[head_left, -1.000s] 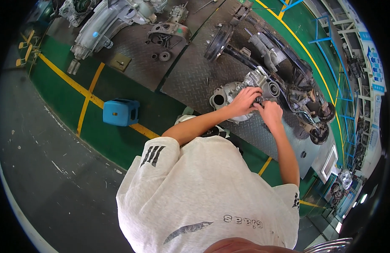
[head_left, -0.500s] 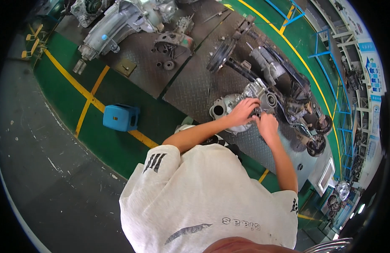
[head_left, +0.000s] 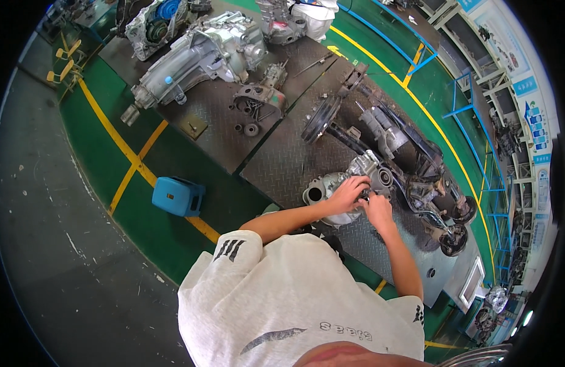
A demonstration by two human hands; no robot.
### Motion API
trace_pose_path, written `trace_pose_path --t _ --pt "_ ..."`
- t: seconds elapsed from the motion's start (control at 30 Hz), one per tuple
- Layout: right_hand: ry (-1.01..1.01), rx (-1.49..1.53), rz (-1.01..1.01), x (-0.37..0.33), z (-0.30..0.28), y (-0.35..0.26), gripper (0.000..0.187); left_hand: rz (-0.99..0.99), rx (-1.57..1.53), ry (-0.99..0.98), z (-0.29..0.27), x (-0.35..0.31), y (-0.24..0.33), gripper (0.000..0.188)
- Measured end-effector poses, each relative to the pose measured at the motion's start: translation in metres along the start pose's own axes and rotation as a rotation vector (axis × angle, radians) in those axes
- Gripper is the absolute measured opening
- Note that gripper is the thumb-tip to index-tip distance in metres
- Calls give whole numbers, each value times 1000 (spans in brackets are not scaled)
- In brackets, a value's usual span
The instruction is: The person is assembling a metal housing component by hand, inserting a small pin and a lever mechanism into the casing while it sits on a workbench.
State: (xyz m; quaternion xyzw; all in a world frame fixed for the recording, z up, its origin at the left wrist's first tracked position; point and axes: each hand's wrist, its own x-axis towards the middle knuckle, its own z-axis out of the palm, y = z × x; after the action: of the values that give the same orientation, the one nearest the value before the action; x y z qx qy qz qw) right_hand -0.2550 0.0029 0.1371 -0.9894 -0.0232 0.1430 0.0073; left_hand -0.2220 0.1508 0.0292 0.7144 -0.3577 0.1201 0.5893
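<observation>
A silver cast-metal gearbox housing [head_left: 363, 164] with round openings sits on the metal plate platform in front of me. Over its near side, my left hand [head_left: 346, 196] reaches in from the left with curled fingers. My right hand [head_left: 378, 211] meets it from the right, fingers bent and pinched close to the left fingertips. Between the two sets of fingertips is a small dark spot on the housing; whatever they grip there is too small and covered to name.
A rusty axle assembly with a drum [head_left: 319, 120] lies just beyond. A large silver transmission [head_left: 203, 55], a smaller opened housing [head_left: 258, 101] and a bottle [head_left: 176, 92] stand farther left. A blue stool [head_left: 177, 196] is on the green floor; a small black round part [head_left: 430, 273] lies right.
The view has tilted up, so the platform sits lower in the picture and more shows at the far end. Both hands stay at the housing, fingers slightly shifted.
</observation>
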Motion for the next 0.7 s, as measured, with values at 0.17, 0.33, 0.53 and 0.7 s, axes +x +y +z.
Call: trace_pose_path --t 0.17,0.33,0.53,0.7 --pt "104 6 3 -4 7 -2 34 -12 1 -25 -1 3 0 62" --pt "138 -3 -27 -7 17 3 36 -20 26 -47 0 0 -1 63" --pt "178 -25 86 -2 17 3 38 -19 32 -32 4 0 -1 57" --pt "168 -23 50 -8 21 5 36 -3 71 -50 2 -1 -3 53"
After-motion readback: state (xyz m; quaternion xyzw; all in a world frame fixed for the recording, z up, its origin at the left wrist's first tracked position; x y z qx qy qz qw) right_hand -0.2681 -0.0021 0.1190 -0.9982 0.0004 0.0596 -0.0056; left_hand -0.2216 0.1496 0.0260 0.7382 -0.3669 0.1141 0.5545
